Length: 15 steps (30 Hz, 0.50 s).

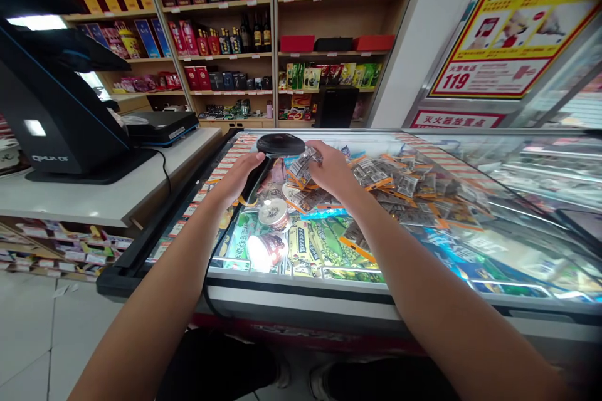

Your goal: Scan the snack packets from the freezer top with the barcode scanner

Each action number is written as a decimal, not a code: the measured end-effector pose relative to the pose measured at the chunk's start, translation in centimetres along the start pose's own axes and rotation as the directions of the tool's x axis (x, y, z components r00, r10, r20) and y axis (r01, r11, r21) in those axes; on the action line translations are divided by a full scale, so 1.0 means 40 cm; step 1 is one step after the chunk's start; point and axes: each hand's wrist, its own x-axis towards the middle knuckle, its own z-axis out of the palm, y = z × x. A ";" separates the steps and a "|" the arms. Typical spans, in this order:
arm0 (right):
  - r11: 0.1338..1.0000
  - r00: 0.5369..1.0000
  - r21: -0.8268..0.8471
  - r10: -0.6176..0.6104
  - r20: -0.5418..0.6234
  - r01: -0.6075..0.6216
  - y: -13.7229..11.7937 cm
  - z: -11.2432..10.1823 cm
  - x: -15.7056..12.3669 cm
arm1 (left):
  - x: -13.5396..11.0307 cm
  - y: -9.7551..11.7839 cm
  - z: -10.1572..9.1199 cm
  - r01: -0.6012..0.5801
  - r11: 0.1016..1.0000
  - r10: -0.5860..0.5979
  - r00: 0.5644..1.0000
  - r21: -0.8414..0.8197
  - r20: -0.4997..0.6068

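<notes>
Working from far off, I am holding the scanner in my left hand, the grip closing round its handle, and I am pinching a packet narrowly between the thumb and fingers of my right hand. The scanner is hovering over the left half of the freezer, nearer the far edge than the near one, and the packet is sitting just beside the right end of its head; whether the two are touching, I cannot tell. What is worrying me most is the cord: it is running from the handle down over the freezer's near edge, and I am judging that it could snag there and tug the scanner askew if I reached too far. So slight a pinch might also let the packet slip, should its wrapper be slick, and my right forearm, passing close over the heap of loose packets, could sweep some out of place if the elbow dropped. As for pointing, the scanner's long axis is running aslant, the handle's foot aiming toward the freezer's near left corner and the broad, dark head lying at the other end, toward the far edge. Its reading face is not showing from here, so I am leaving its exact aim unsaid.
</notes>
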 end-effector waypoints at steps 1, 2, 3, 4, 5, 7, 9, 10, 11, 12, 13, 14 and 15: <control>0.998 0.999 -0.061 0.029 0.039 -0.027 0.001 -0.006 0.002 | 0.002 0.003 -0.004 0.004 1.000 -0.005 0.999 -0.030 -0.037; 0.988 0.995 -0.156 0.037 0.091 -0.023 0.005 -0.011 0.005 | 0.004 0.005 -0.010 -0.003 0.998 -0.002 0.997 -0.071 -0.080; 0.964 0.991 -0.265 0.037 0.130 -0.001 0.010 -0.013 0.008 | 0.007 0.006 -0.016 -0.026 0.993 0.010 0.991 -0.117 -0.131; 0.932 0.992 -0.362 0.040 0.120 0.006 0.016 -0.012 0.010 | 0.010 0.008 -0.023 -0.059 0.985 0.028 0.982 -0.163 -0.187; 0.889 0.997 -0.457 0.027 0.075 0.010 0.021 -0.007 0.010 | 0.014 0.010 -0.030 -0.099 0.975 0.047 0.968 -0.200 -0.248; 0.800 0.998 -0.600 -0.056 -0.042 0.019 0.021 0.018 0.003 | 0.018 0.014 -0.042 -0.153 0.957 0.052 0.926 -0.246 -0.374; 0.769 0.986 -0.633 -0.159 -0.057 0.087 0.002 0.060 -0.016 | 0.020 0.021 -0.049 -0.167 0.949 0.020 0.879 -0.269 -0.476; 0.778 0.980 -0.607 -0.200 0.001 0.160 -0.014 0.086 -0.028 | 0.019 0.024 -0.050 -0.173 0.945 0.007 0.858 -0.276 -0.513; 0.795 0.969 -0.557 -0.231 0.085 0.239 -0.033 0.115 -0.041 | 0.019 0.027 -0.051 -0.182 0.942 0.000 0.841 -0.282 -0.541; 0.817 0.952 -0.490 -0.255 0.170 0.306 -0.053 0.147 -0.052 | 0.018 0.030 -0.051 -0.192 0.938 -0.002 0.831 -0.290 -0.556; 0.843 0.933 -0.411 -0.266 0.243 0.348 -0.072 0.181 -0.060 | 0.017 0.032 -0.051 -0.200 0.933 -0.003 0.827 -0.299 -0.562; 0.871 0.914 -0.330 -0.264 0.308 0.363 -0.088 0.217 -0.065 | 0.016 0.034 -0.051 -0.206 0.928 -0.004 0.828 -0.310 -0.561; 0.899 0.901 -0.259 -0.251 0.354 0.353 -0.100 0.253 -0.066 | 0.015 0.034 -0.051 -0.209 0.924 -0.006 0.830 -0.320 -0.558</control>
